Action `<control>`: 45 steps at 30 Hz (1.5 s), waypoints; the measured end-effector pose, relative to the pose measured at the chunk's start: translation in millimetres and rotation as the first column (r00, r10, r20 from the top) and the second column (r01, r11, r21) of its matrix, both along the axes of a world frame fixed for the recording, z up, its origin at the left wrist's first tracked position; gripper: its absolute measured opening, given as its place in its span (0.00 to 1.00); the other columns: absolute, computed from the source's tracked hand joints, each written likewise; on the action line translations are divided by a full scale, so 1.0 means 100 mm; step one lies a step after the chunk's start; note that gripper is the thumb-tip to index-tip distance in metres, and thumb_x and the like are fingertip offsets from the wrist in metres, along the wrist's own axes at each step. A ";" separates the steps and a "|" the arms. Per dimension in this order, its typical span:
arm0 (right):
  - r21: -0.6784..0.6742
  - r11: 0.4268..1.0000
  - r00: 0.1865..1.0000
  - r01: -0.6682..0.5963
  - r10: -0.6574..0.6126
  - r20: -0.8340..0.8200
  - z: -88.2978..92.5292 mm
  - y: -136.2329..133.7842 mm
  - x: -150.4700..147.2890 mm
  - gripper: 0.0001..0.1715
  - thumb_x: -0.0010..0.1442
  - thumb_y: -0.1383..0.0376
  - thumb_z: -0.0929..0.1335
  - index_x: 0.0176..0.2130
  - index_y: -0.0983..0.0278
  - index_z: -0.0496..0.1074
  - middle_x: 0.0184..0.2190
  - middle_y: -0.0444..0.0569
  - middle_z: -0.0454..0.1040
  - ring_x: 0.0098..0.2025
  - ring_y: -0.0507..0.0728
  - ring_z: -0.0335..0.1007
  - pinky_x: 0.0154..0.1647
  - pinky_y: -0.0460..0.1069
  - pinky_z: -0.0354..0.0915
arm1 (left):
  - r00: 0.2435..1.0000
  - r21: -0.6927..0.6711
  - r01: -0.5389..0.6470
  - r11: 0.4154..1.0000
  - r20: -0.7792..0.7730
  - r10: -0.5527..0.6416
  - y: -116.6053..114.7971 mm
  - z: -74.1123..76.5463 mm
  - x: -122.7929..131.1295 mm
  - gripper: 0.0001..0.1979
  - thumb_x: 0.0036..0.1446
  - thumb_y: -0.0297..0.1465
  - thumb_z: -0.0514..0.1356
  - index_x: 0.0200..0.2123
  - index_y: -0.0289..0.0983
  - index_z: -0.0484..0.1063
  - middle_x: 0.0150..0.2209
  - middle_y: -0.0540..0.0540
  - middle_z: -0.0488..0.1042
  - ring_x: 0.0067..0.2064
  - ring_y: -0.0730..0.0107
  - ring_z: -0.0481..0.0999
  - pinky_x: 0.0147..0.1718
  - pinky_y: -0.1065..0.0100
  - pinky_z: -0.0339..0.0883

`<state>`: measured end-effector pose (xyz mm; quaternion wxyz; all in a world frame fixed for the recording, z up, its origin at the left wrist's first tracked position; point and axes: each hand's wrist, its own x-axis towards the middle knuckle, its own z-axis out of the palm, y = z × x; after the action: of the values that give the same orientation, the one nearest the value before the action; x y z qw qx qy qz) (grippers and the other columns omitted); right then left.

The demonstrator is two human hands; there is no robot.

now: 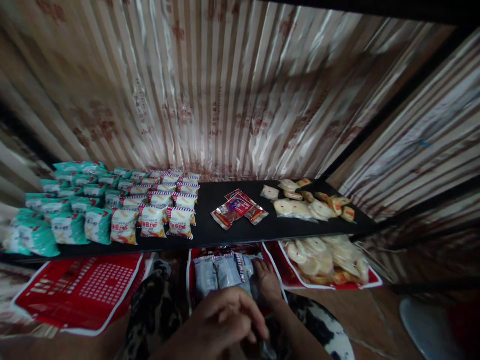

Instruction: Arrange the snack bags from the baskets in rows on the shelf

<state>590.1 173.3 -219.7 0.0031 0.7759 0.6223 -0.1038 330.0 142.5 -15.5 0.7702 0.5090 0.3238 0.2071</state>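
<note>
My left hand [230, 315] is in front of my body at the bottom centre, its fingers curled inward; whatever they may hold is hidden. My right hand [269, 284] reaches into the middle red basket [190, 272], with fingers stretched out at the right side of the bags inside. Snack bags with striped edges [228, 271] stand in that basket, looking bluish grey in the dim light. On the black shelf [210, 200] above, red flat packets [240, 209] lie overlapping. Similar white and orange snack bags [153, 220] stand in rows to their left.
Teal snack bags [69, 227] fill the shelf's left end. Round pale wrapped snacks [294, 207] lie at its right, with more bags of them [318, 257] in a basket below. A red basket [90, 285] stands lower left. Striped sheeting [210, 100] hangs behind.
</note>
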 end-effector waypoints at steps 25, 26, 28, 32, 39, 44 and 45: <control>-0.103 0.994 -0.029 0.034 -0.102 -0.994 1.38 -0.15 -0.69 0.34 0.49 0.52 0.72 0.53 0.61 0.67 0.49 0.52 0.74 0.51 0.63 0.69 0.52 0.59 0.63 | 0.818 0.501 -0.252 0.828 -0.347 0.459 0.37 -0.83 -0.26 0.20 0.50 0.35 0.57 0.47 0.36 0.70 0.51 0.40 0.71 0.54 0.60 0.69 0.54 0.60 0.61; -0.110 0.993 -0.081 0.030 -0.107 -0.991 1.42 -0.16 -0.74 0.33 0.49 0.52 0.72 0.51 0.62 0.68 0.47 0.53 0.75 0.50 0.63 0.70 0.52 0.58 0.63 | 0.818 0.516 -0.247 0.820 -0.342 0.462 0.39 -0.79 -0.28 0.22 0.50 0.37 0.58 0.49 0.36 0.69 0.53 0.39 0.70 0.55 0.59 0.67 0.56 0.59 0.59; -0.107 0.994 -0.143 0.017 -0.104 -0.984 1.46 -0.18 -0.83 0.30 0.49 0.51 0.73 0.47 0.64 0.71 0.45 0.54 0.76 0.47 0.62 0.72 0.52 0.57 0.63 | 0.851 0.483 -0.240 0.842 -0.313 0.422 0.43 -0.73 -0.28 0.26 0.49 0.39 0.59 0.51 0.35 0.67 0.54 0.39 0.69 0.57 0.57 0.66 0.58 0.58 0.57; -0.095 0.993 -0.169 0.065 -0.083 -0.982 1.48 -0.18 -0.91 0.28 0.50 0.50 0.72 0.45 0.64 0.73 0.44 0.54 0.77 0.44 0.60 0.74 0.50 0.56 0.64 | 0.946 0.291 -0.255 0.922 -0.125 0.301 0.48 -0.69 -0.19 0.28 0.48 0.41 0.61 0.51 0.34 0.65 0.50 0.38 0.73 0.51 0.58 0.72 0.52 0.60 0.64; -0.132 0.972 -0.093 0.196 -0.115 -0.989 1.49 -0.12 -1.08 0.37 0.53 0.40 0.63 0.50 0.62 0.70 0.50 0.56 0.73 0.50 0.62 0.70 0.51 0.59 0.64 | 0.903 0.228 -0.402 0.887 -0.065 0.426 0.57 -0.78 -0.16 0.21 0.45 0.37 0.64 0.42 0.34 0.65 0.44 0.39 0.76 0.44 0.61 0.76 0.43 0.64 0.69; 0.040 0.997 0.072 0.069 0.035 -0.997 1.53 0.02 -1.26 0.32 0.48 0.50 0.73 0.50 0.60 0.70 0.48 0.52 0.75 0.50 0.62 0.70 0.54 0.59 0.62 | 0.866 0.346 -0.423 0.838 -0.119 0.486 0.64 -0.86 -0.29 0.20 0.48 0.32 0.62 0.46 0.37 0.64 0.44 0.43 0.76 0.44 0.66 0.76 0.44 0.66 0.68; 0.059 0.997 0.093 0.055 0.053 -0.994 1.51 0.06 -1.30 0.32 0.47 0.52 0.73 0.50 0.61 0.70 0.46 0.51 0.76 0.49 0.63 0.71 0.53 0.59 0.62 | 0.858 0.376 -0.417 0.827 -0.137 0.495 0.65 -0.87 -0.32 0.21 0.48 0.32 0.61 0.46 0.37 0.64 0.44 0.43 0.76 0.44 0.66 0.76 0.44 0.66 0.68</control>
<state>459.9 178.9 -68.3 -0.4480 0.5034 0.4652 -0.5740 298.0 207.8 -102.3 0.5580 0.5590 0.4830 0.3780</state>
